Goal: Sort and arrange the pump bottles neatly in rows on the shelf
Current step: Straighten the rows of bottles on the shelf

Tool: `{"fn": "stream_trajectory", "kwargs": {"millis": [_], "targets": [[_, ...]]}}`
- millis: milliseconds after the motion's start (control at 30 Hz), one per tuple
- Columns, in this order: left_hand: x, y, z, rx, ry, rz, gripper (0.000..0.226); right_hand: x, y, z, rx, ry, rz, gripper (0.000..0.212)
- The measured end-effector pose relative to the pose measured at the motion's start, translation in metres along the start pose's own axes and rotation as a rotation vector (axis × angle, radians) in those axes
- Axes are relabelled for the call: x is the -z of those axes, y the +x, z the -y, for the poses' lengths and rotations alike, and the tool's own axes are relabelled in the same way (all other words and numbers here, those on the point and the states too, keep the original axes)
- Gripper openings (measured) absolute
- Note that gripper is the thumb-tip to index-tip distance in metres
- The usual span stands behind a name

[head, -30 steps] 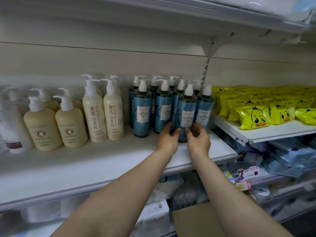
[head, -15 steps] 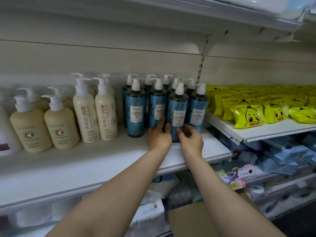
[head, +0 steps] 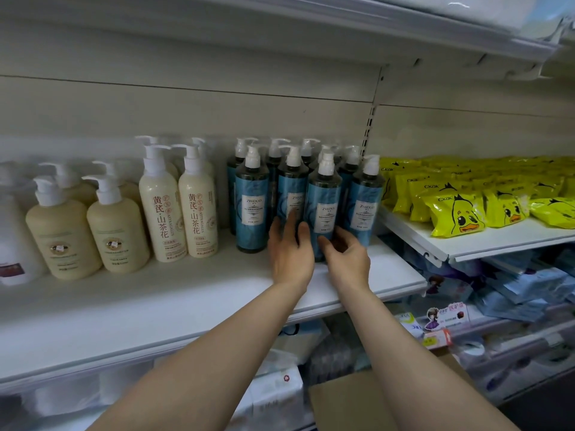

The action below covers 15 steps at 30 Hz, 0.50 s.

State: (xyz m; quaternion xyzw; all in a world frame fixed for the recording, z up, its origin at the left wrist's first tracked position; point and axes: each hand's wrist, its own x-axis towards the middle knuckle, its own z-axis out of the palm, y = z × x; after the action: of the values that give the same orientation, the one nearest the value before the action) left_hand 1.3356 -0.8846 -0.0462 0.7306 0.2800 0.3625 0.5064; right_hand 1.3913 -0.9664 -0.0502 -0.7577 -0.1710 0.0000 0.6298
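third blue bottle (head: 323,209) of the front row standing forward of its neighbours, nearer the shelf (head: 186,306) front edge, toward the right end. left hand (head: 291,253) now slid leftward off it, straight fingers resting against the second blue bottle (head: 291,194); a second ago cupped the third one's base. right hand (head: 348,259) still at that base, fingers curled round it. probably nudging the row flush; third bottle not yet pushed back in line. cream bottles (head: 177,206) further left, standing in rows.

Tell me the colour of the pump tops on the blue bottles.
White pump tops, head view.
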Motion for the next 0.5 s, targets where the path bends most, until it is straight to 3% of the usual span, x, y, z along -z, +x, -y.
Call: {"fn": "stream_trajectory", "kwargs": {"millis": [167,267,500], "targets": [[-0.004,-0.004,-0.009,-0.050,-0.036,-0.022,0.051,-0.007,0.001,-0.001,0.043,-0.125,0.033,0.057],[-0.003,0.001,-0.016,0.013,-0.174,-0.067,0.070,-0.009,0.000,0.003,0.017,-0.216,0.018,0.053],[0.000,-0.003,-0.012,0.061,-0.230,-0.082,0.052,-0.013,0.001,-0.003,0.043,-0.233,-0.066,0.050]]}}
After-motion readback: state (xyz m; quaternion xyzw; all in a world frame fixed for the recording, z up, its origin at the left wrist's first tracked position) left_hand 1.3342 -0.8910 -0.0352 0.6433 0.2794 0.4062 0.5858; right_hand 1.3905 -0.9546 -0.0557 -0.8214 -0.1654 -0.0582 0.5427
